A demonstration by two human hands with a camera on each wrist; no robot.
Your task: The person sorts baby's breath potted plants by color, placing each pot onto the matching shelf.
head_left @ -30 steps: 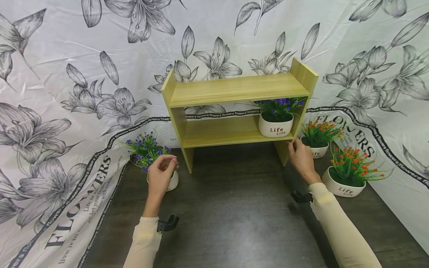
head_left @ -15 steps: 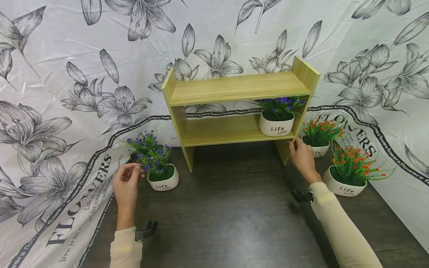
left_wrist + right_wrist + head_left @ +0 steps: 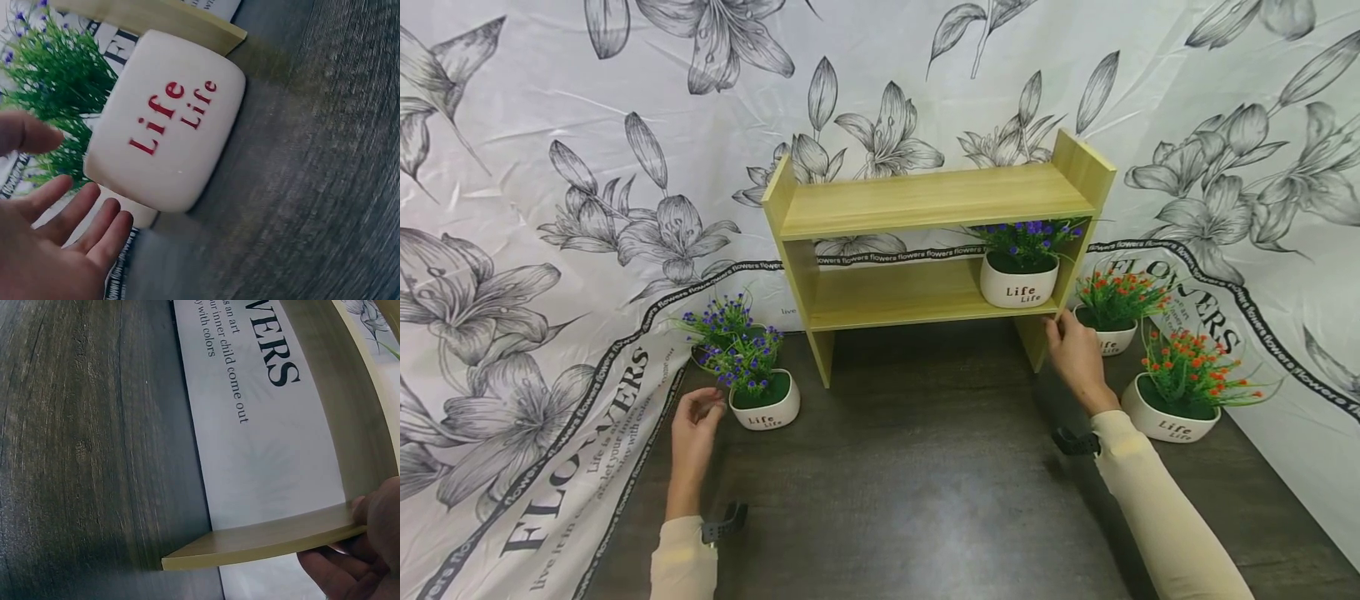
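Note:
My left hand (image 3: 695, 429) is just left of the nearer potted plant with purple flowers (image 3: 765, 402), a white pot with red "Life" lettering. In the left wrist view its fingers (image 3: 75, 209) are spread and relaxed beside the pot's end, holding nothing. My right hand (image 3: 1075, 354) grips the right side panel of the two-tier wooden shelf (image 3: 925, 200), just under the lower board. In the right wrist view thumb and fingers lie on either side of that panel (image 3: 262, 547). Another purple potted plant (image 3: 1019, 279) stands at the right end of the lower board.
Behind the left plant is a second purple-flowered plant (image 3: 718, 317). To the right of the shelf stand two orange-flowered plants, one farther back (image 3: 1116, 337) and one nearer (image 3: 1172, 417). The dark wood table (image 3: 910, 492) meets a flower-printed cloth (image 3: 587, 333) behind and at the sides.
My left hand has moved left and down from in front of the nearer purple plant to its left side, leaving the pot in full view. The right hand keeps its hold on the shelf.

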